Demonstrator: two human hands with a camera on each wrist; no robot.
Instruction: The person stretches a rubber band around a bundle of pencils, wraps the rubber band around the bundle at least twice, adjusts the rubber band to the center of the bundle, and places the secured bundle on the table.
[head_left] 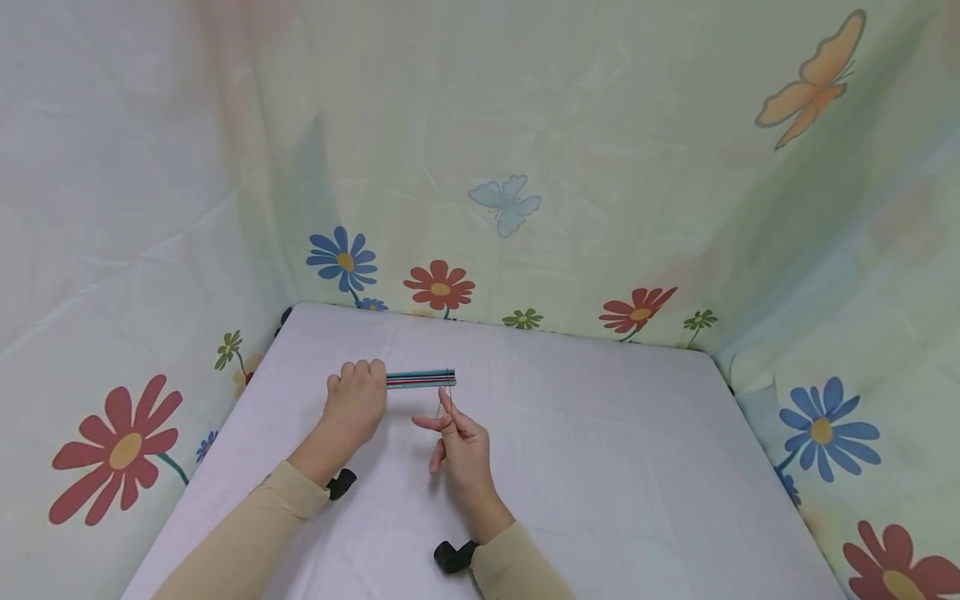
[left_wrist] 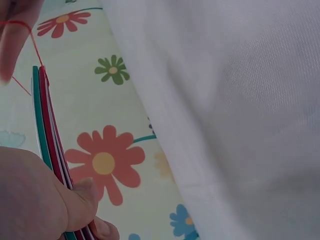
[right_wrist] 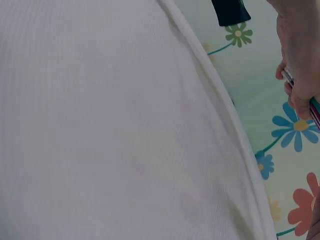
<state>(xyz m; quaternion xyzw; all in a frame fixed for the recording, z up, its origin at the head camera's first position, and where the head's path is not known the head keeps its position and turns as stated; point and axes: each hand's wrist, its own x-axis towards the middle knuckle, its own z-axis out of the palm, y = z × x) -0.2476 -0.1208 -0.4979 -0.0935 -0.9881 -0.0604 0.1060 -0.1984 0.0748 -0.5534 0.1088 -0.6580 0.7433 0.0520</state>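
Note:
My left hand (head_left: pixel 357 402) grips a bundle of thin coloured sticks (head_left: pixel 420 379), teal, dark blue, red and white, held level over the table with its end pointing right. Around that end loops a thin red band (left_wrist: pixel 36 46), which looks like a rubber band. Just below the bundle's end, my right hand (head_left: pixel 467 454) has the band drawn out between its thumb and fingers, with other fingers spread. In the left wrist view, the left thumb lies along the sticks. The right wrist view catches the left hand (right_wrist: pixel 302 65) and part of the bundle at its right edge.
A white cloth covers the table (head_left: pixel 600 450). Behind and at both sides hangs a pale curtain (head_left: pixel 585 167) printed with flowers and butterflies. Black camera mounts sit at the left wrist (head_left: pixel 342 484) and right wrist (head_left: pixel 455 557).

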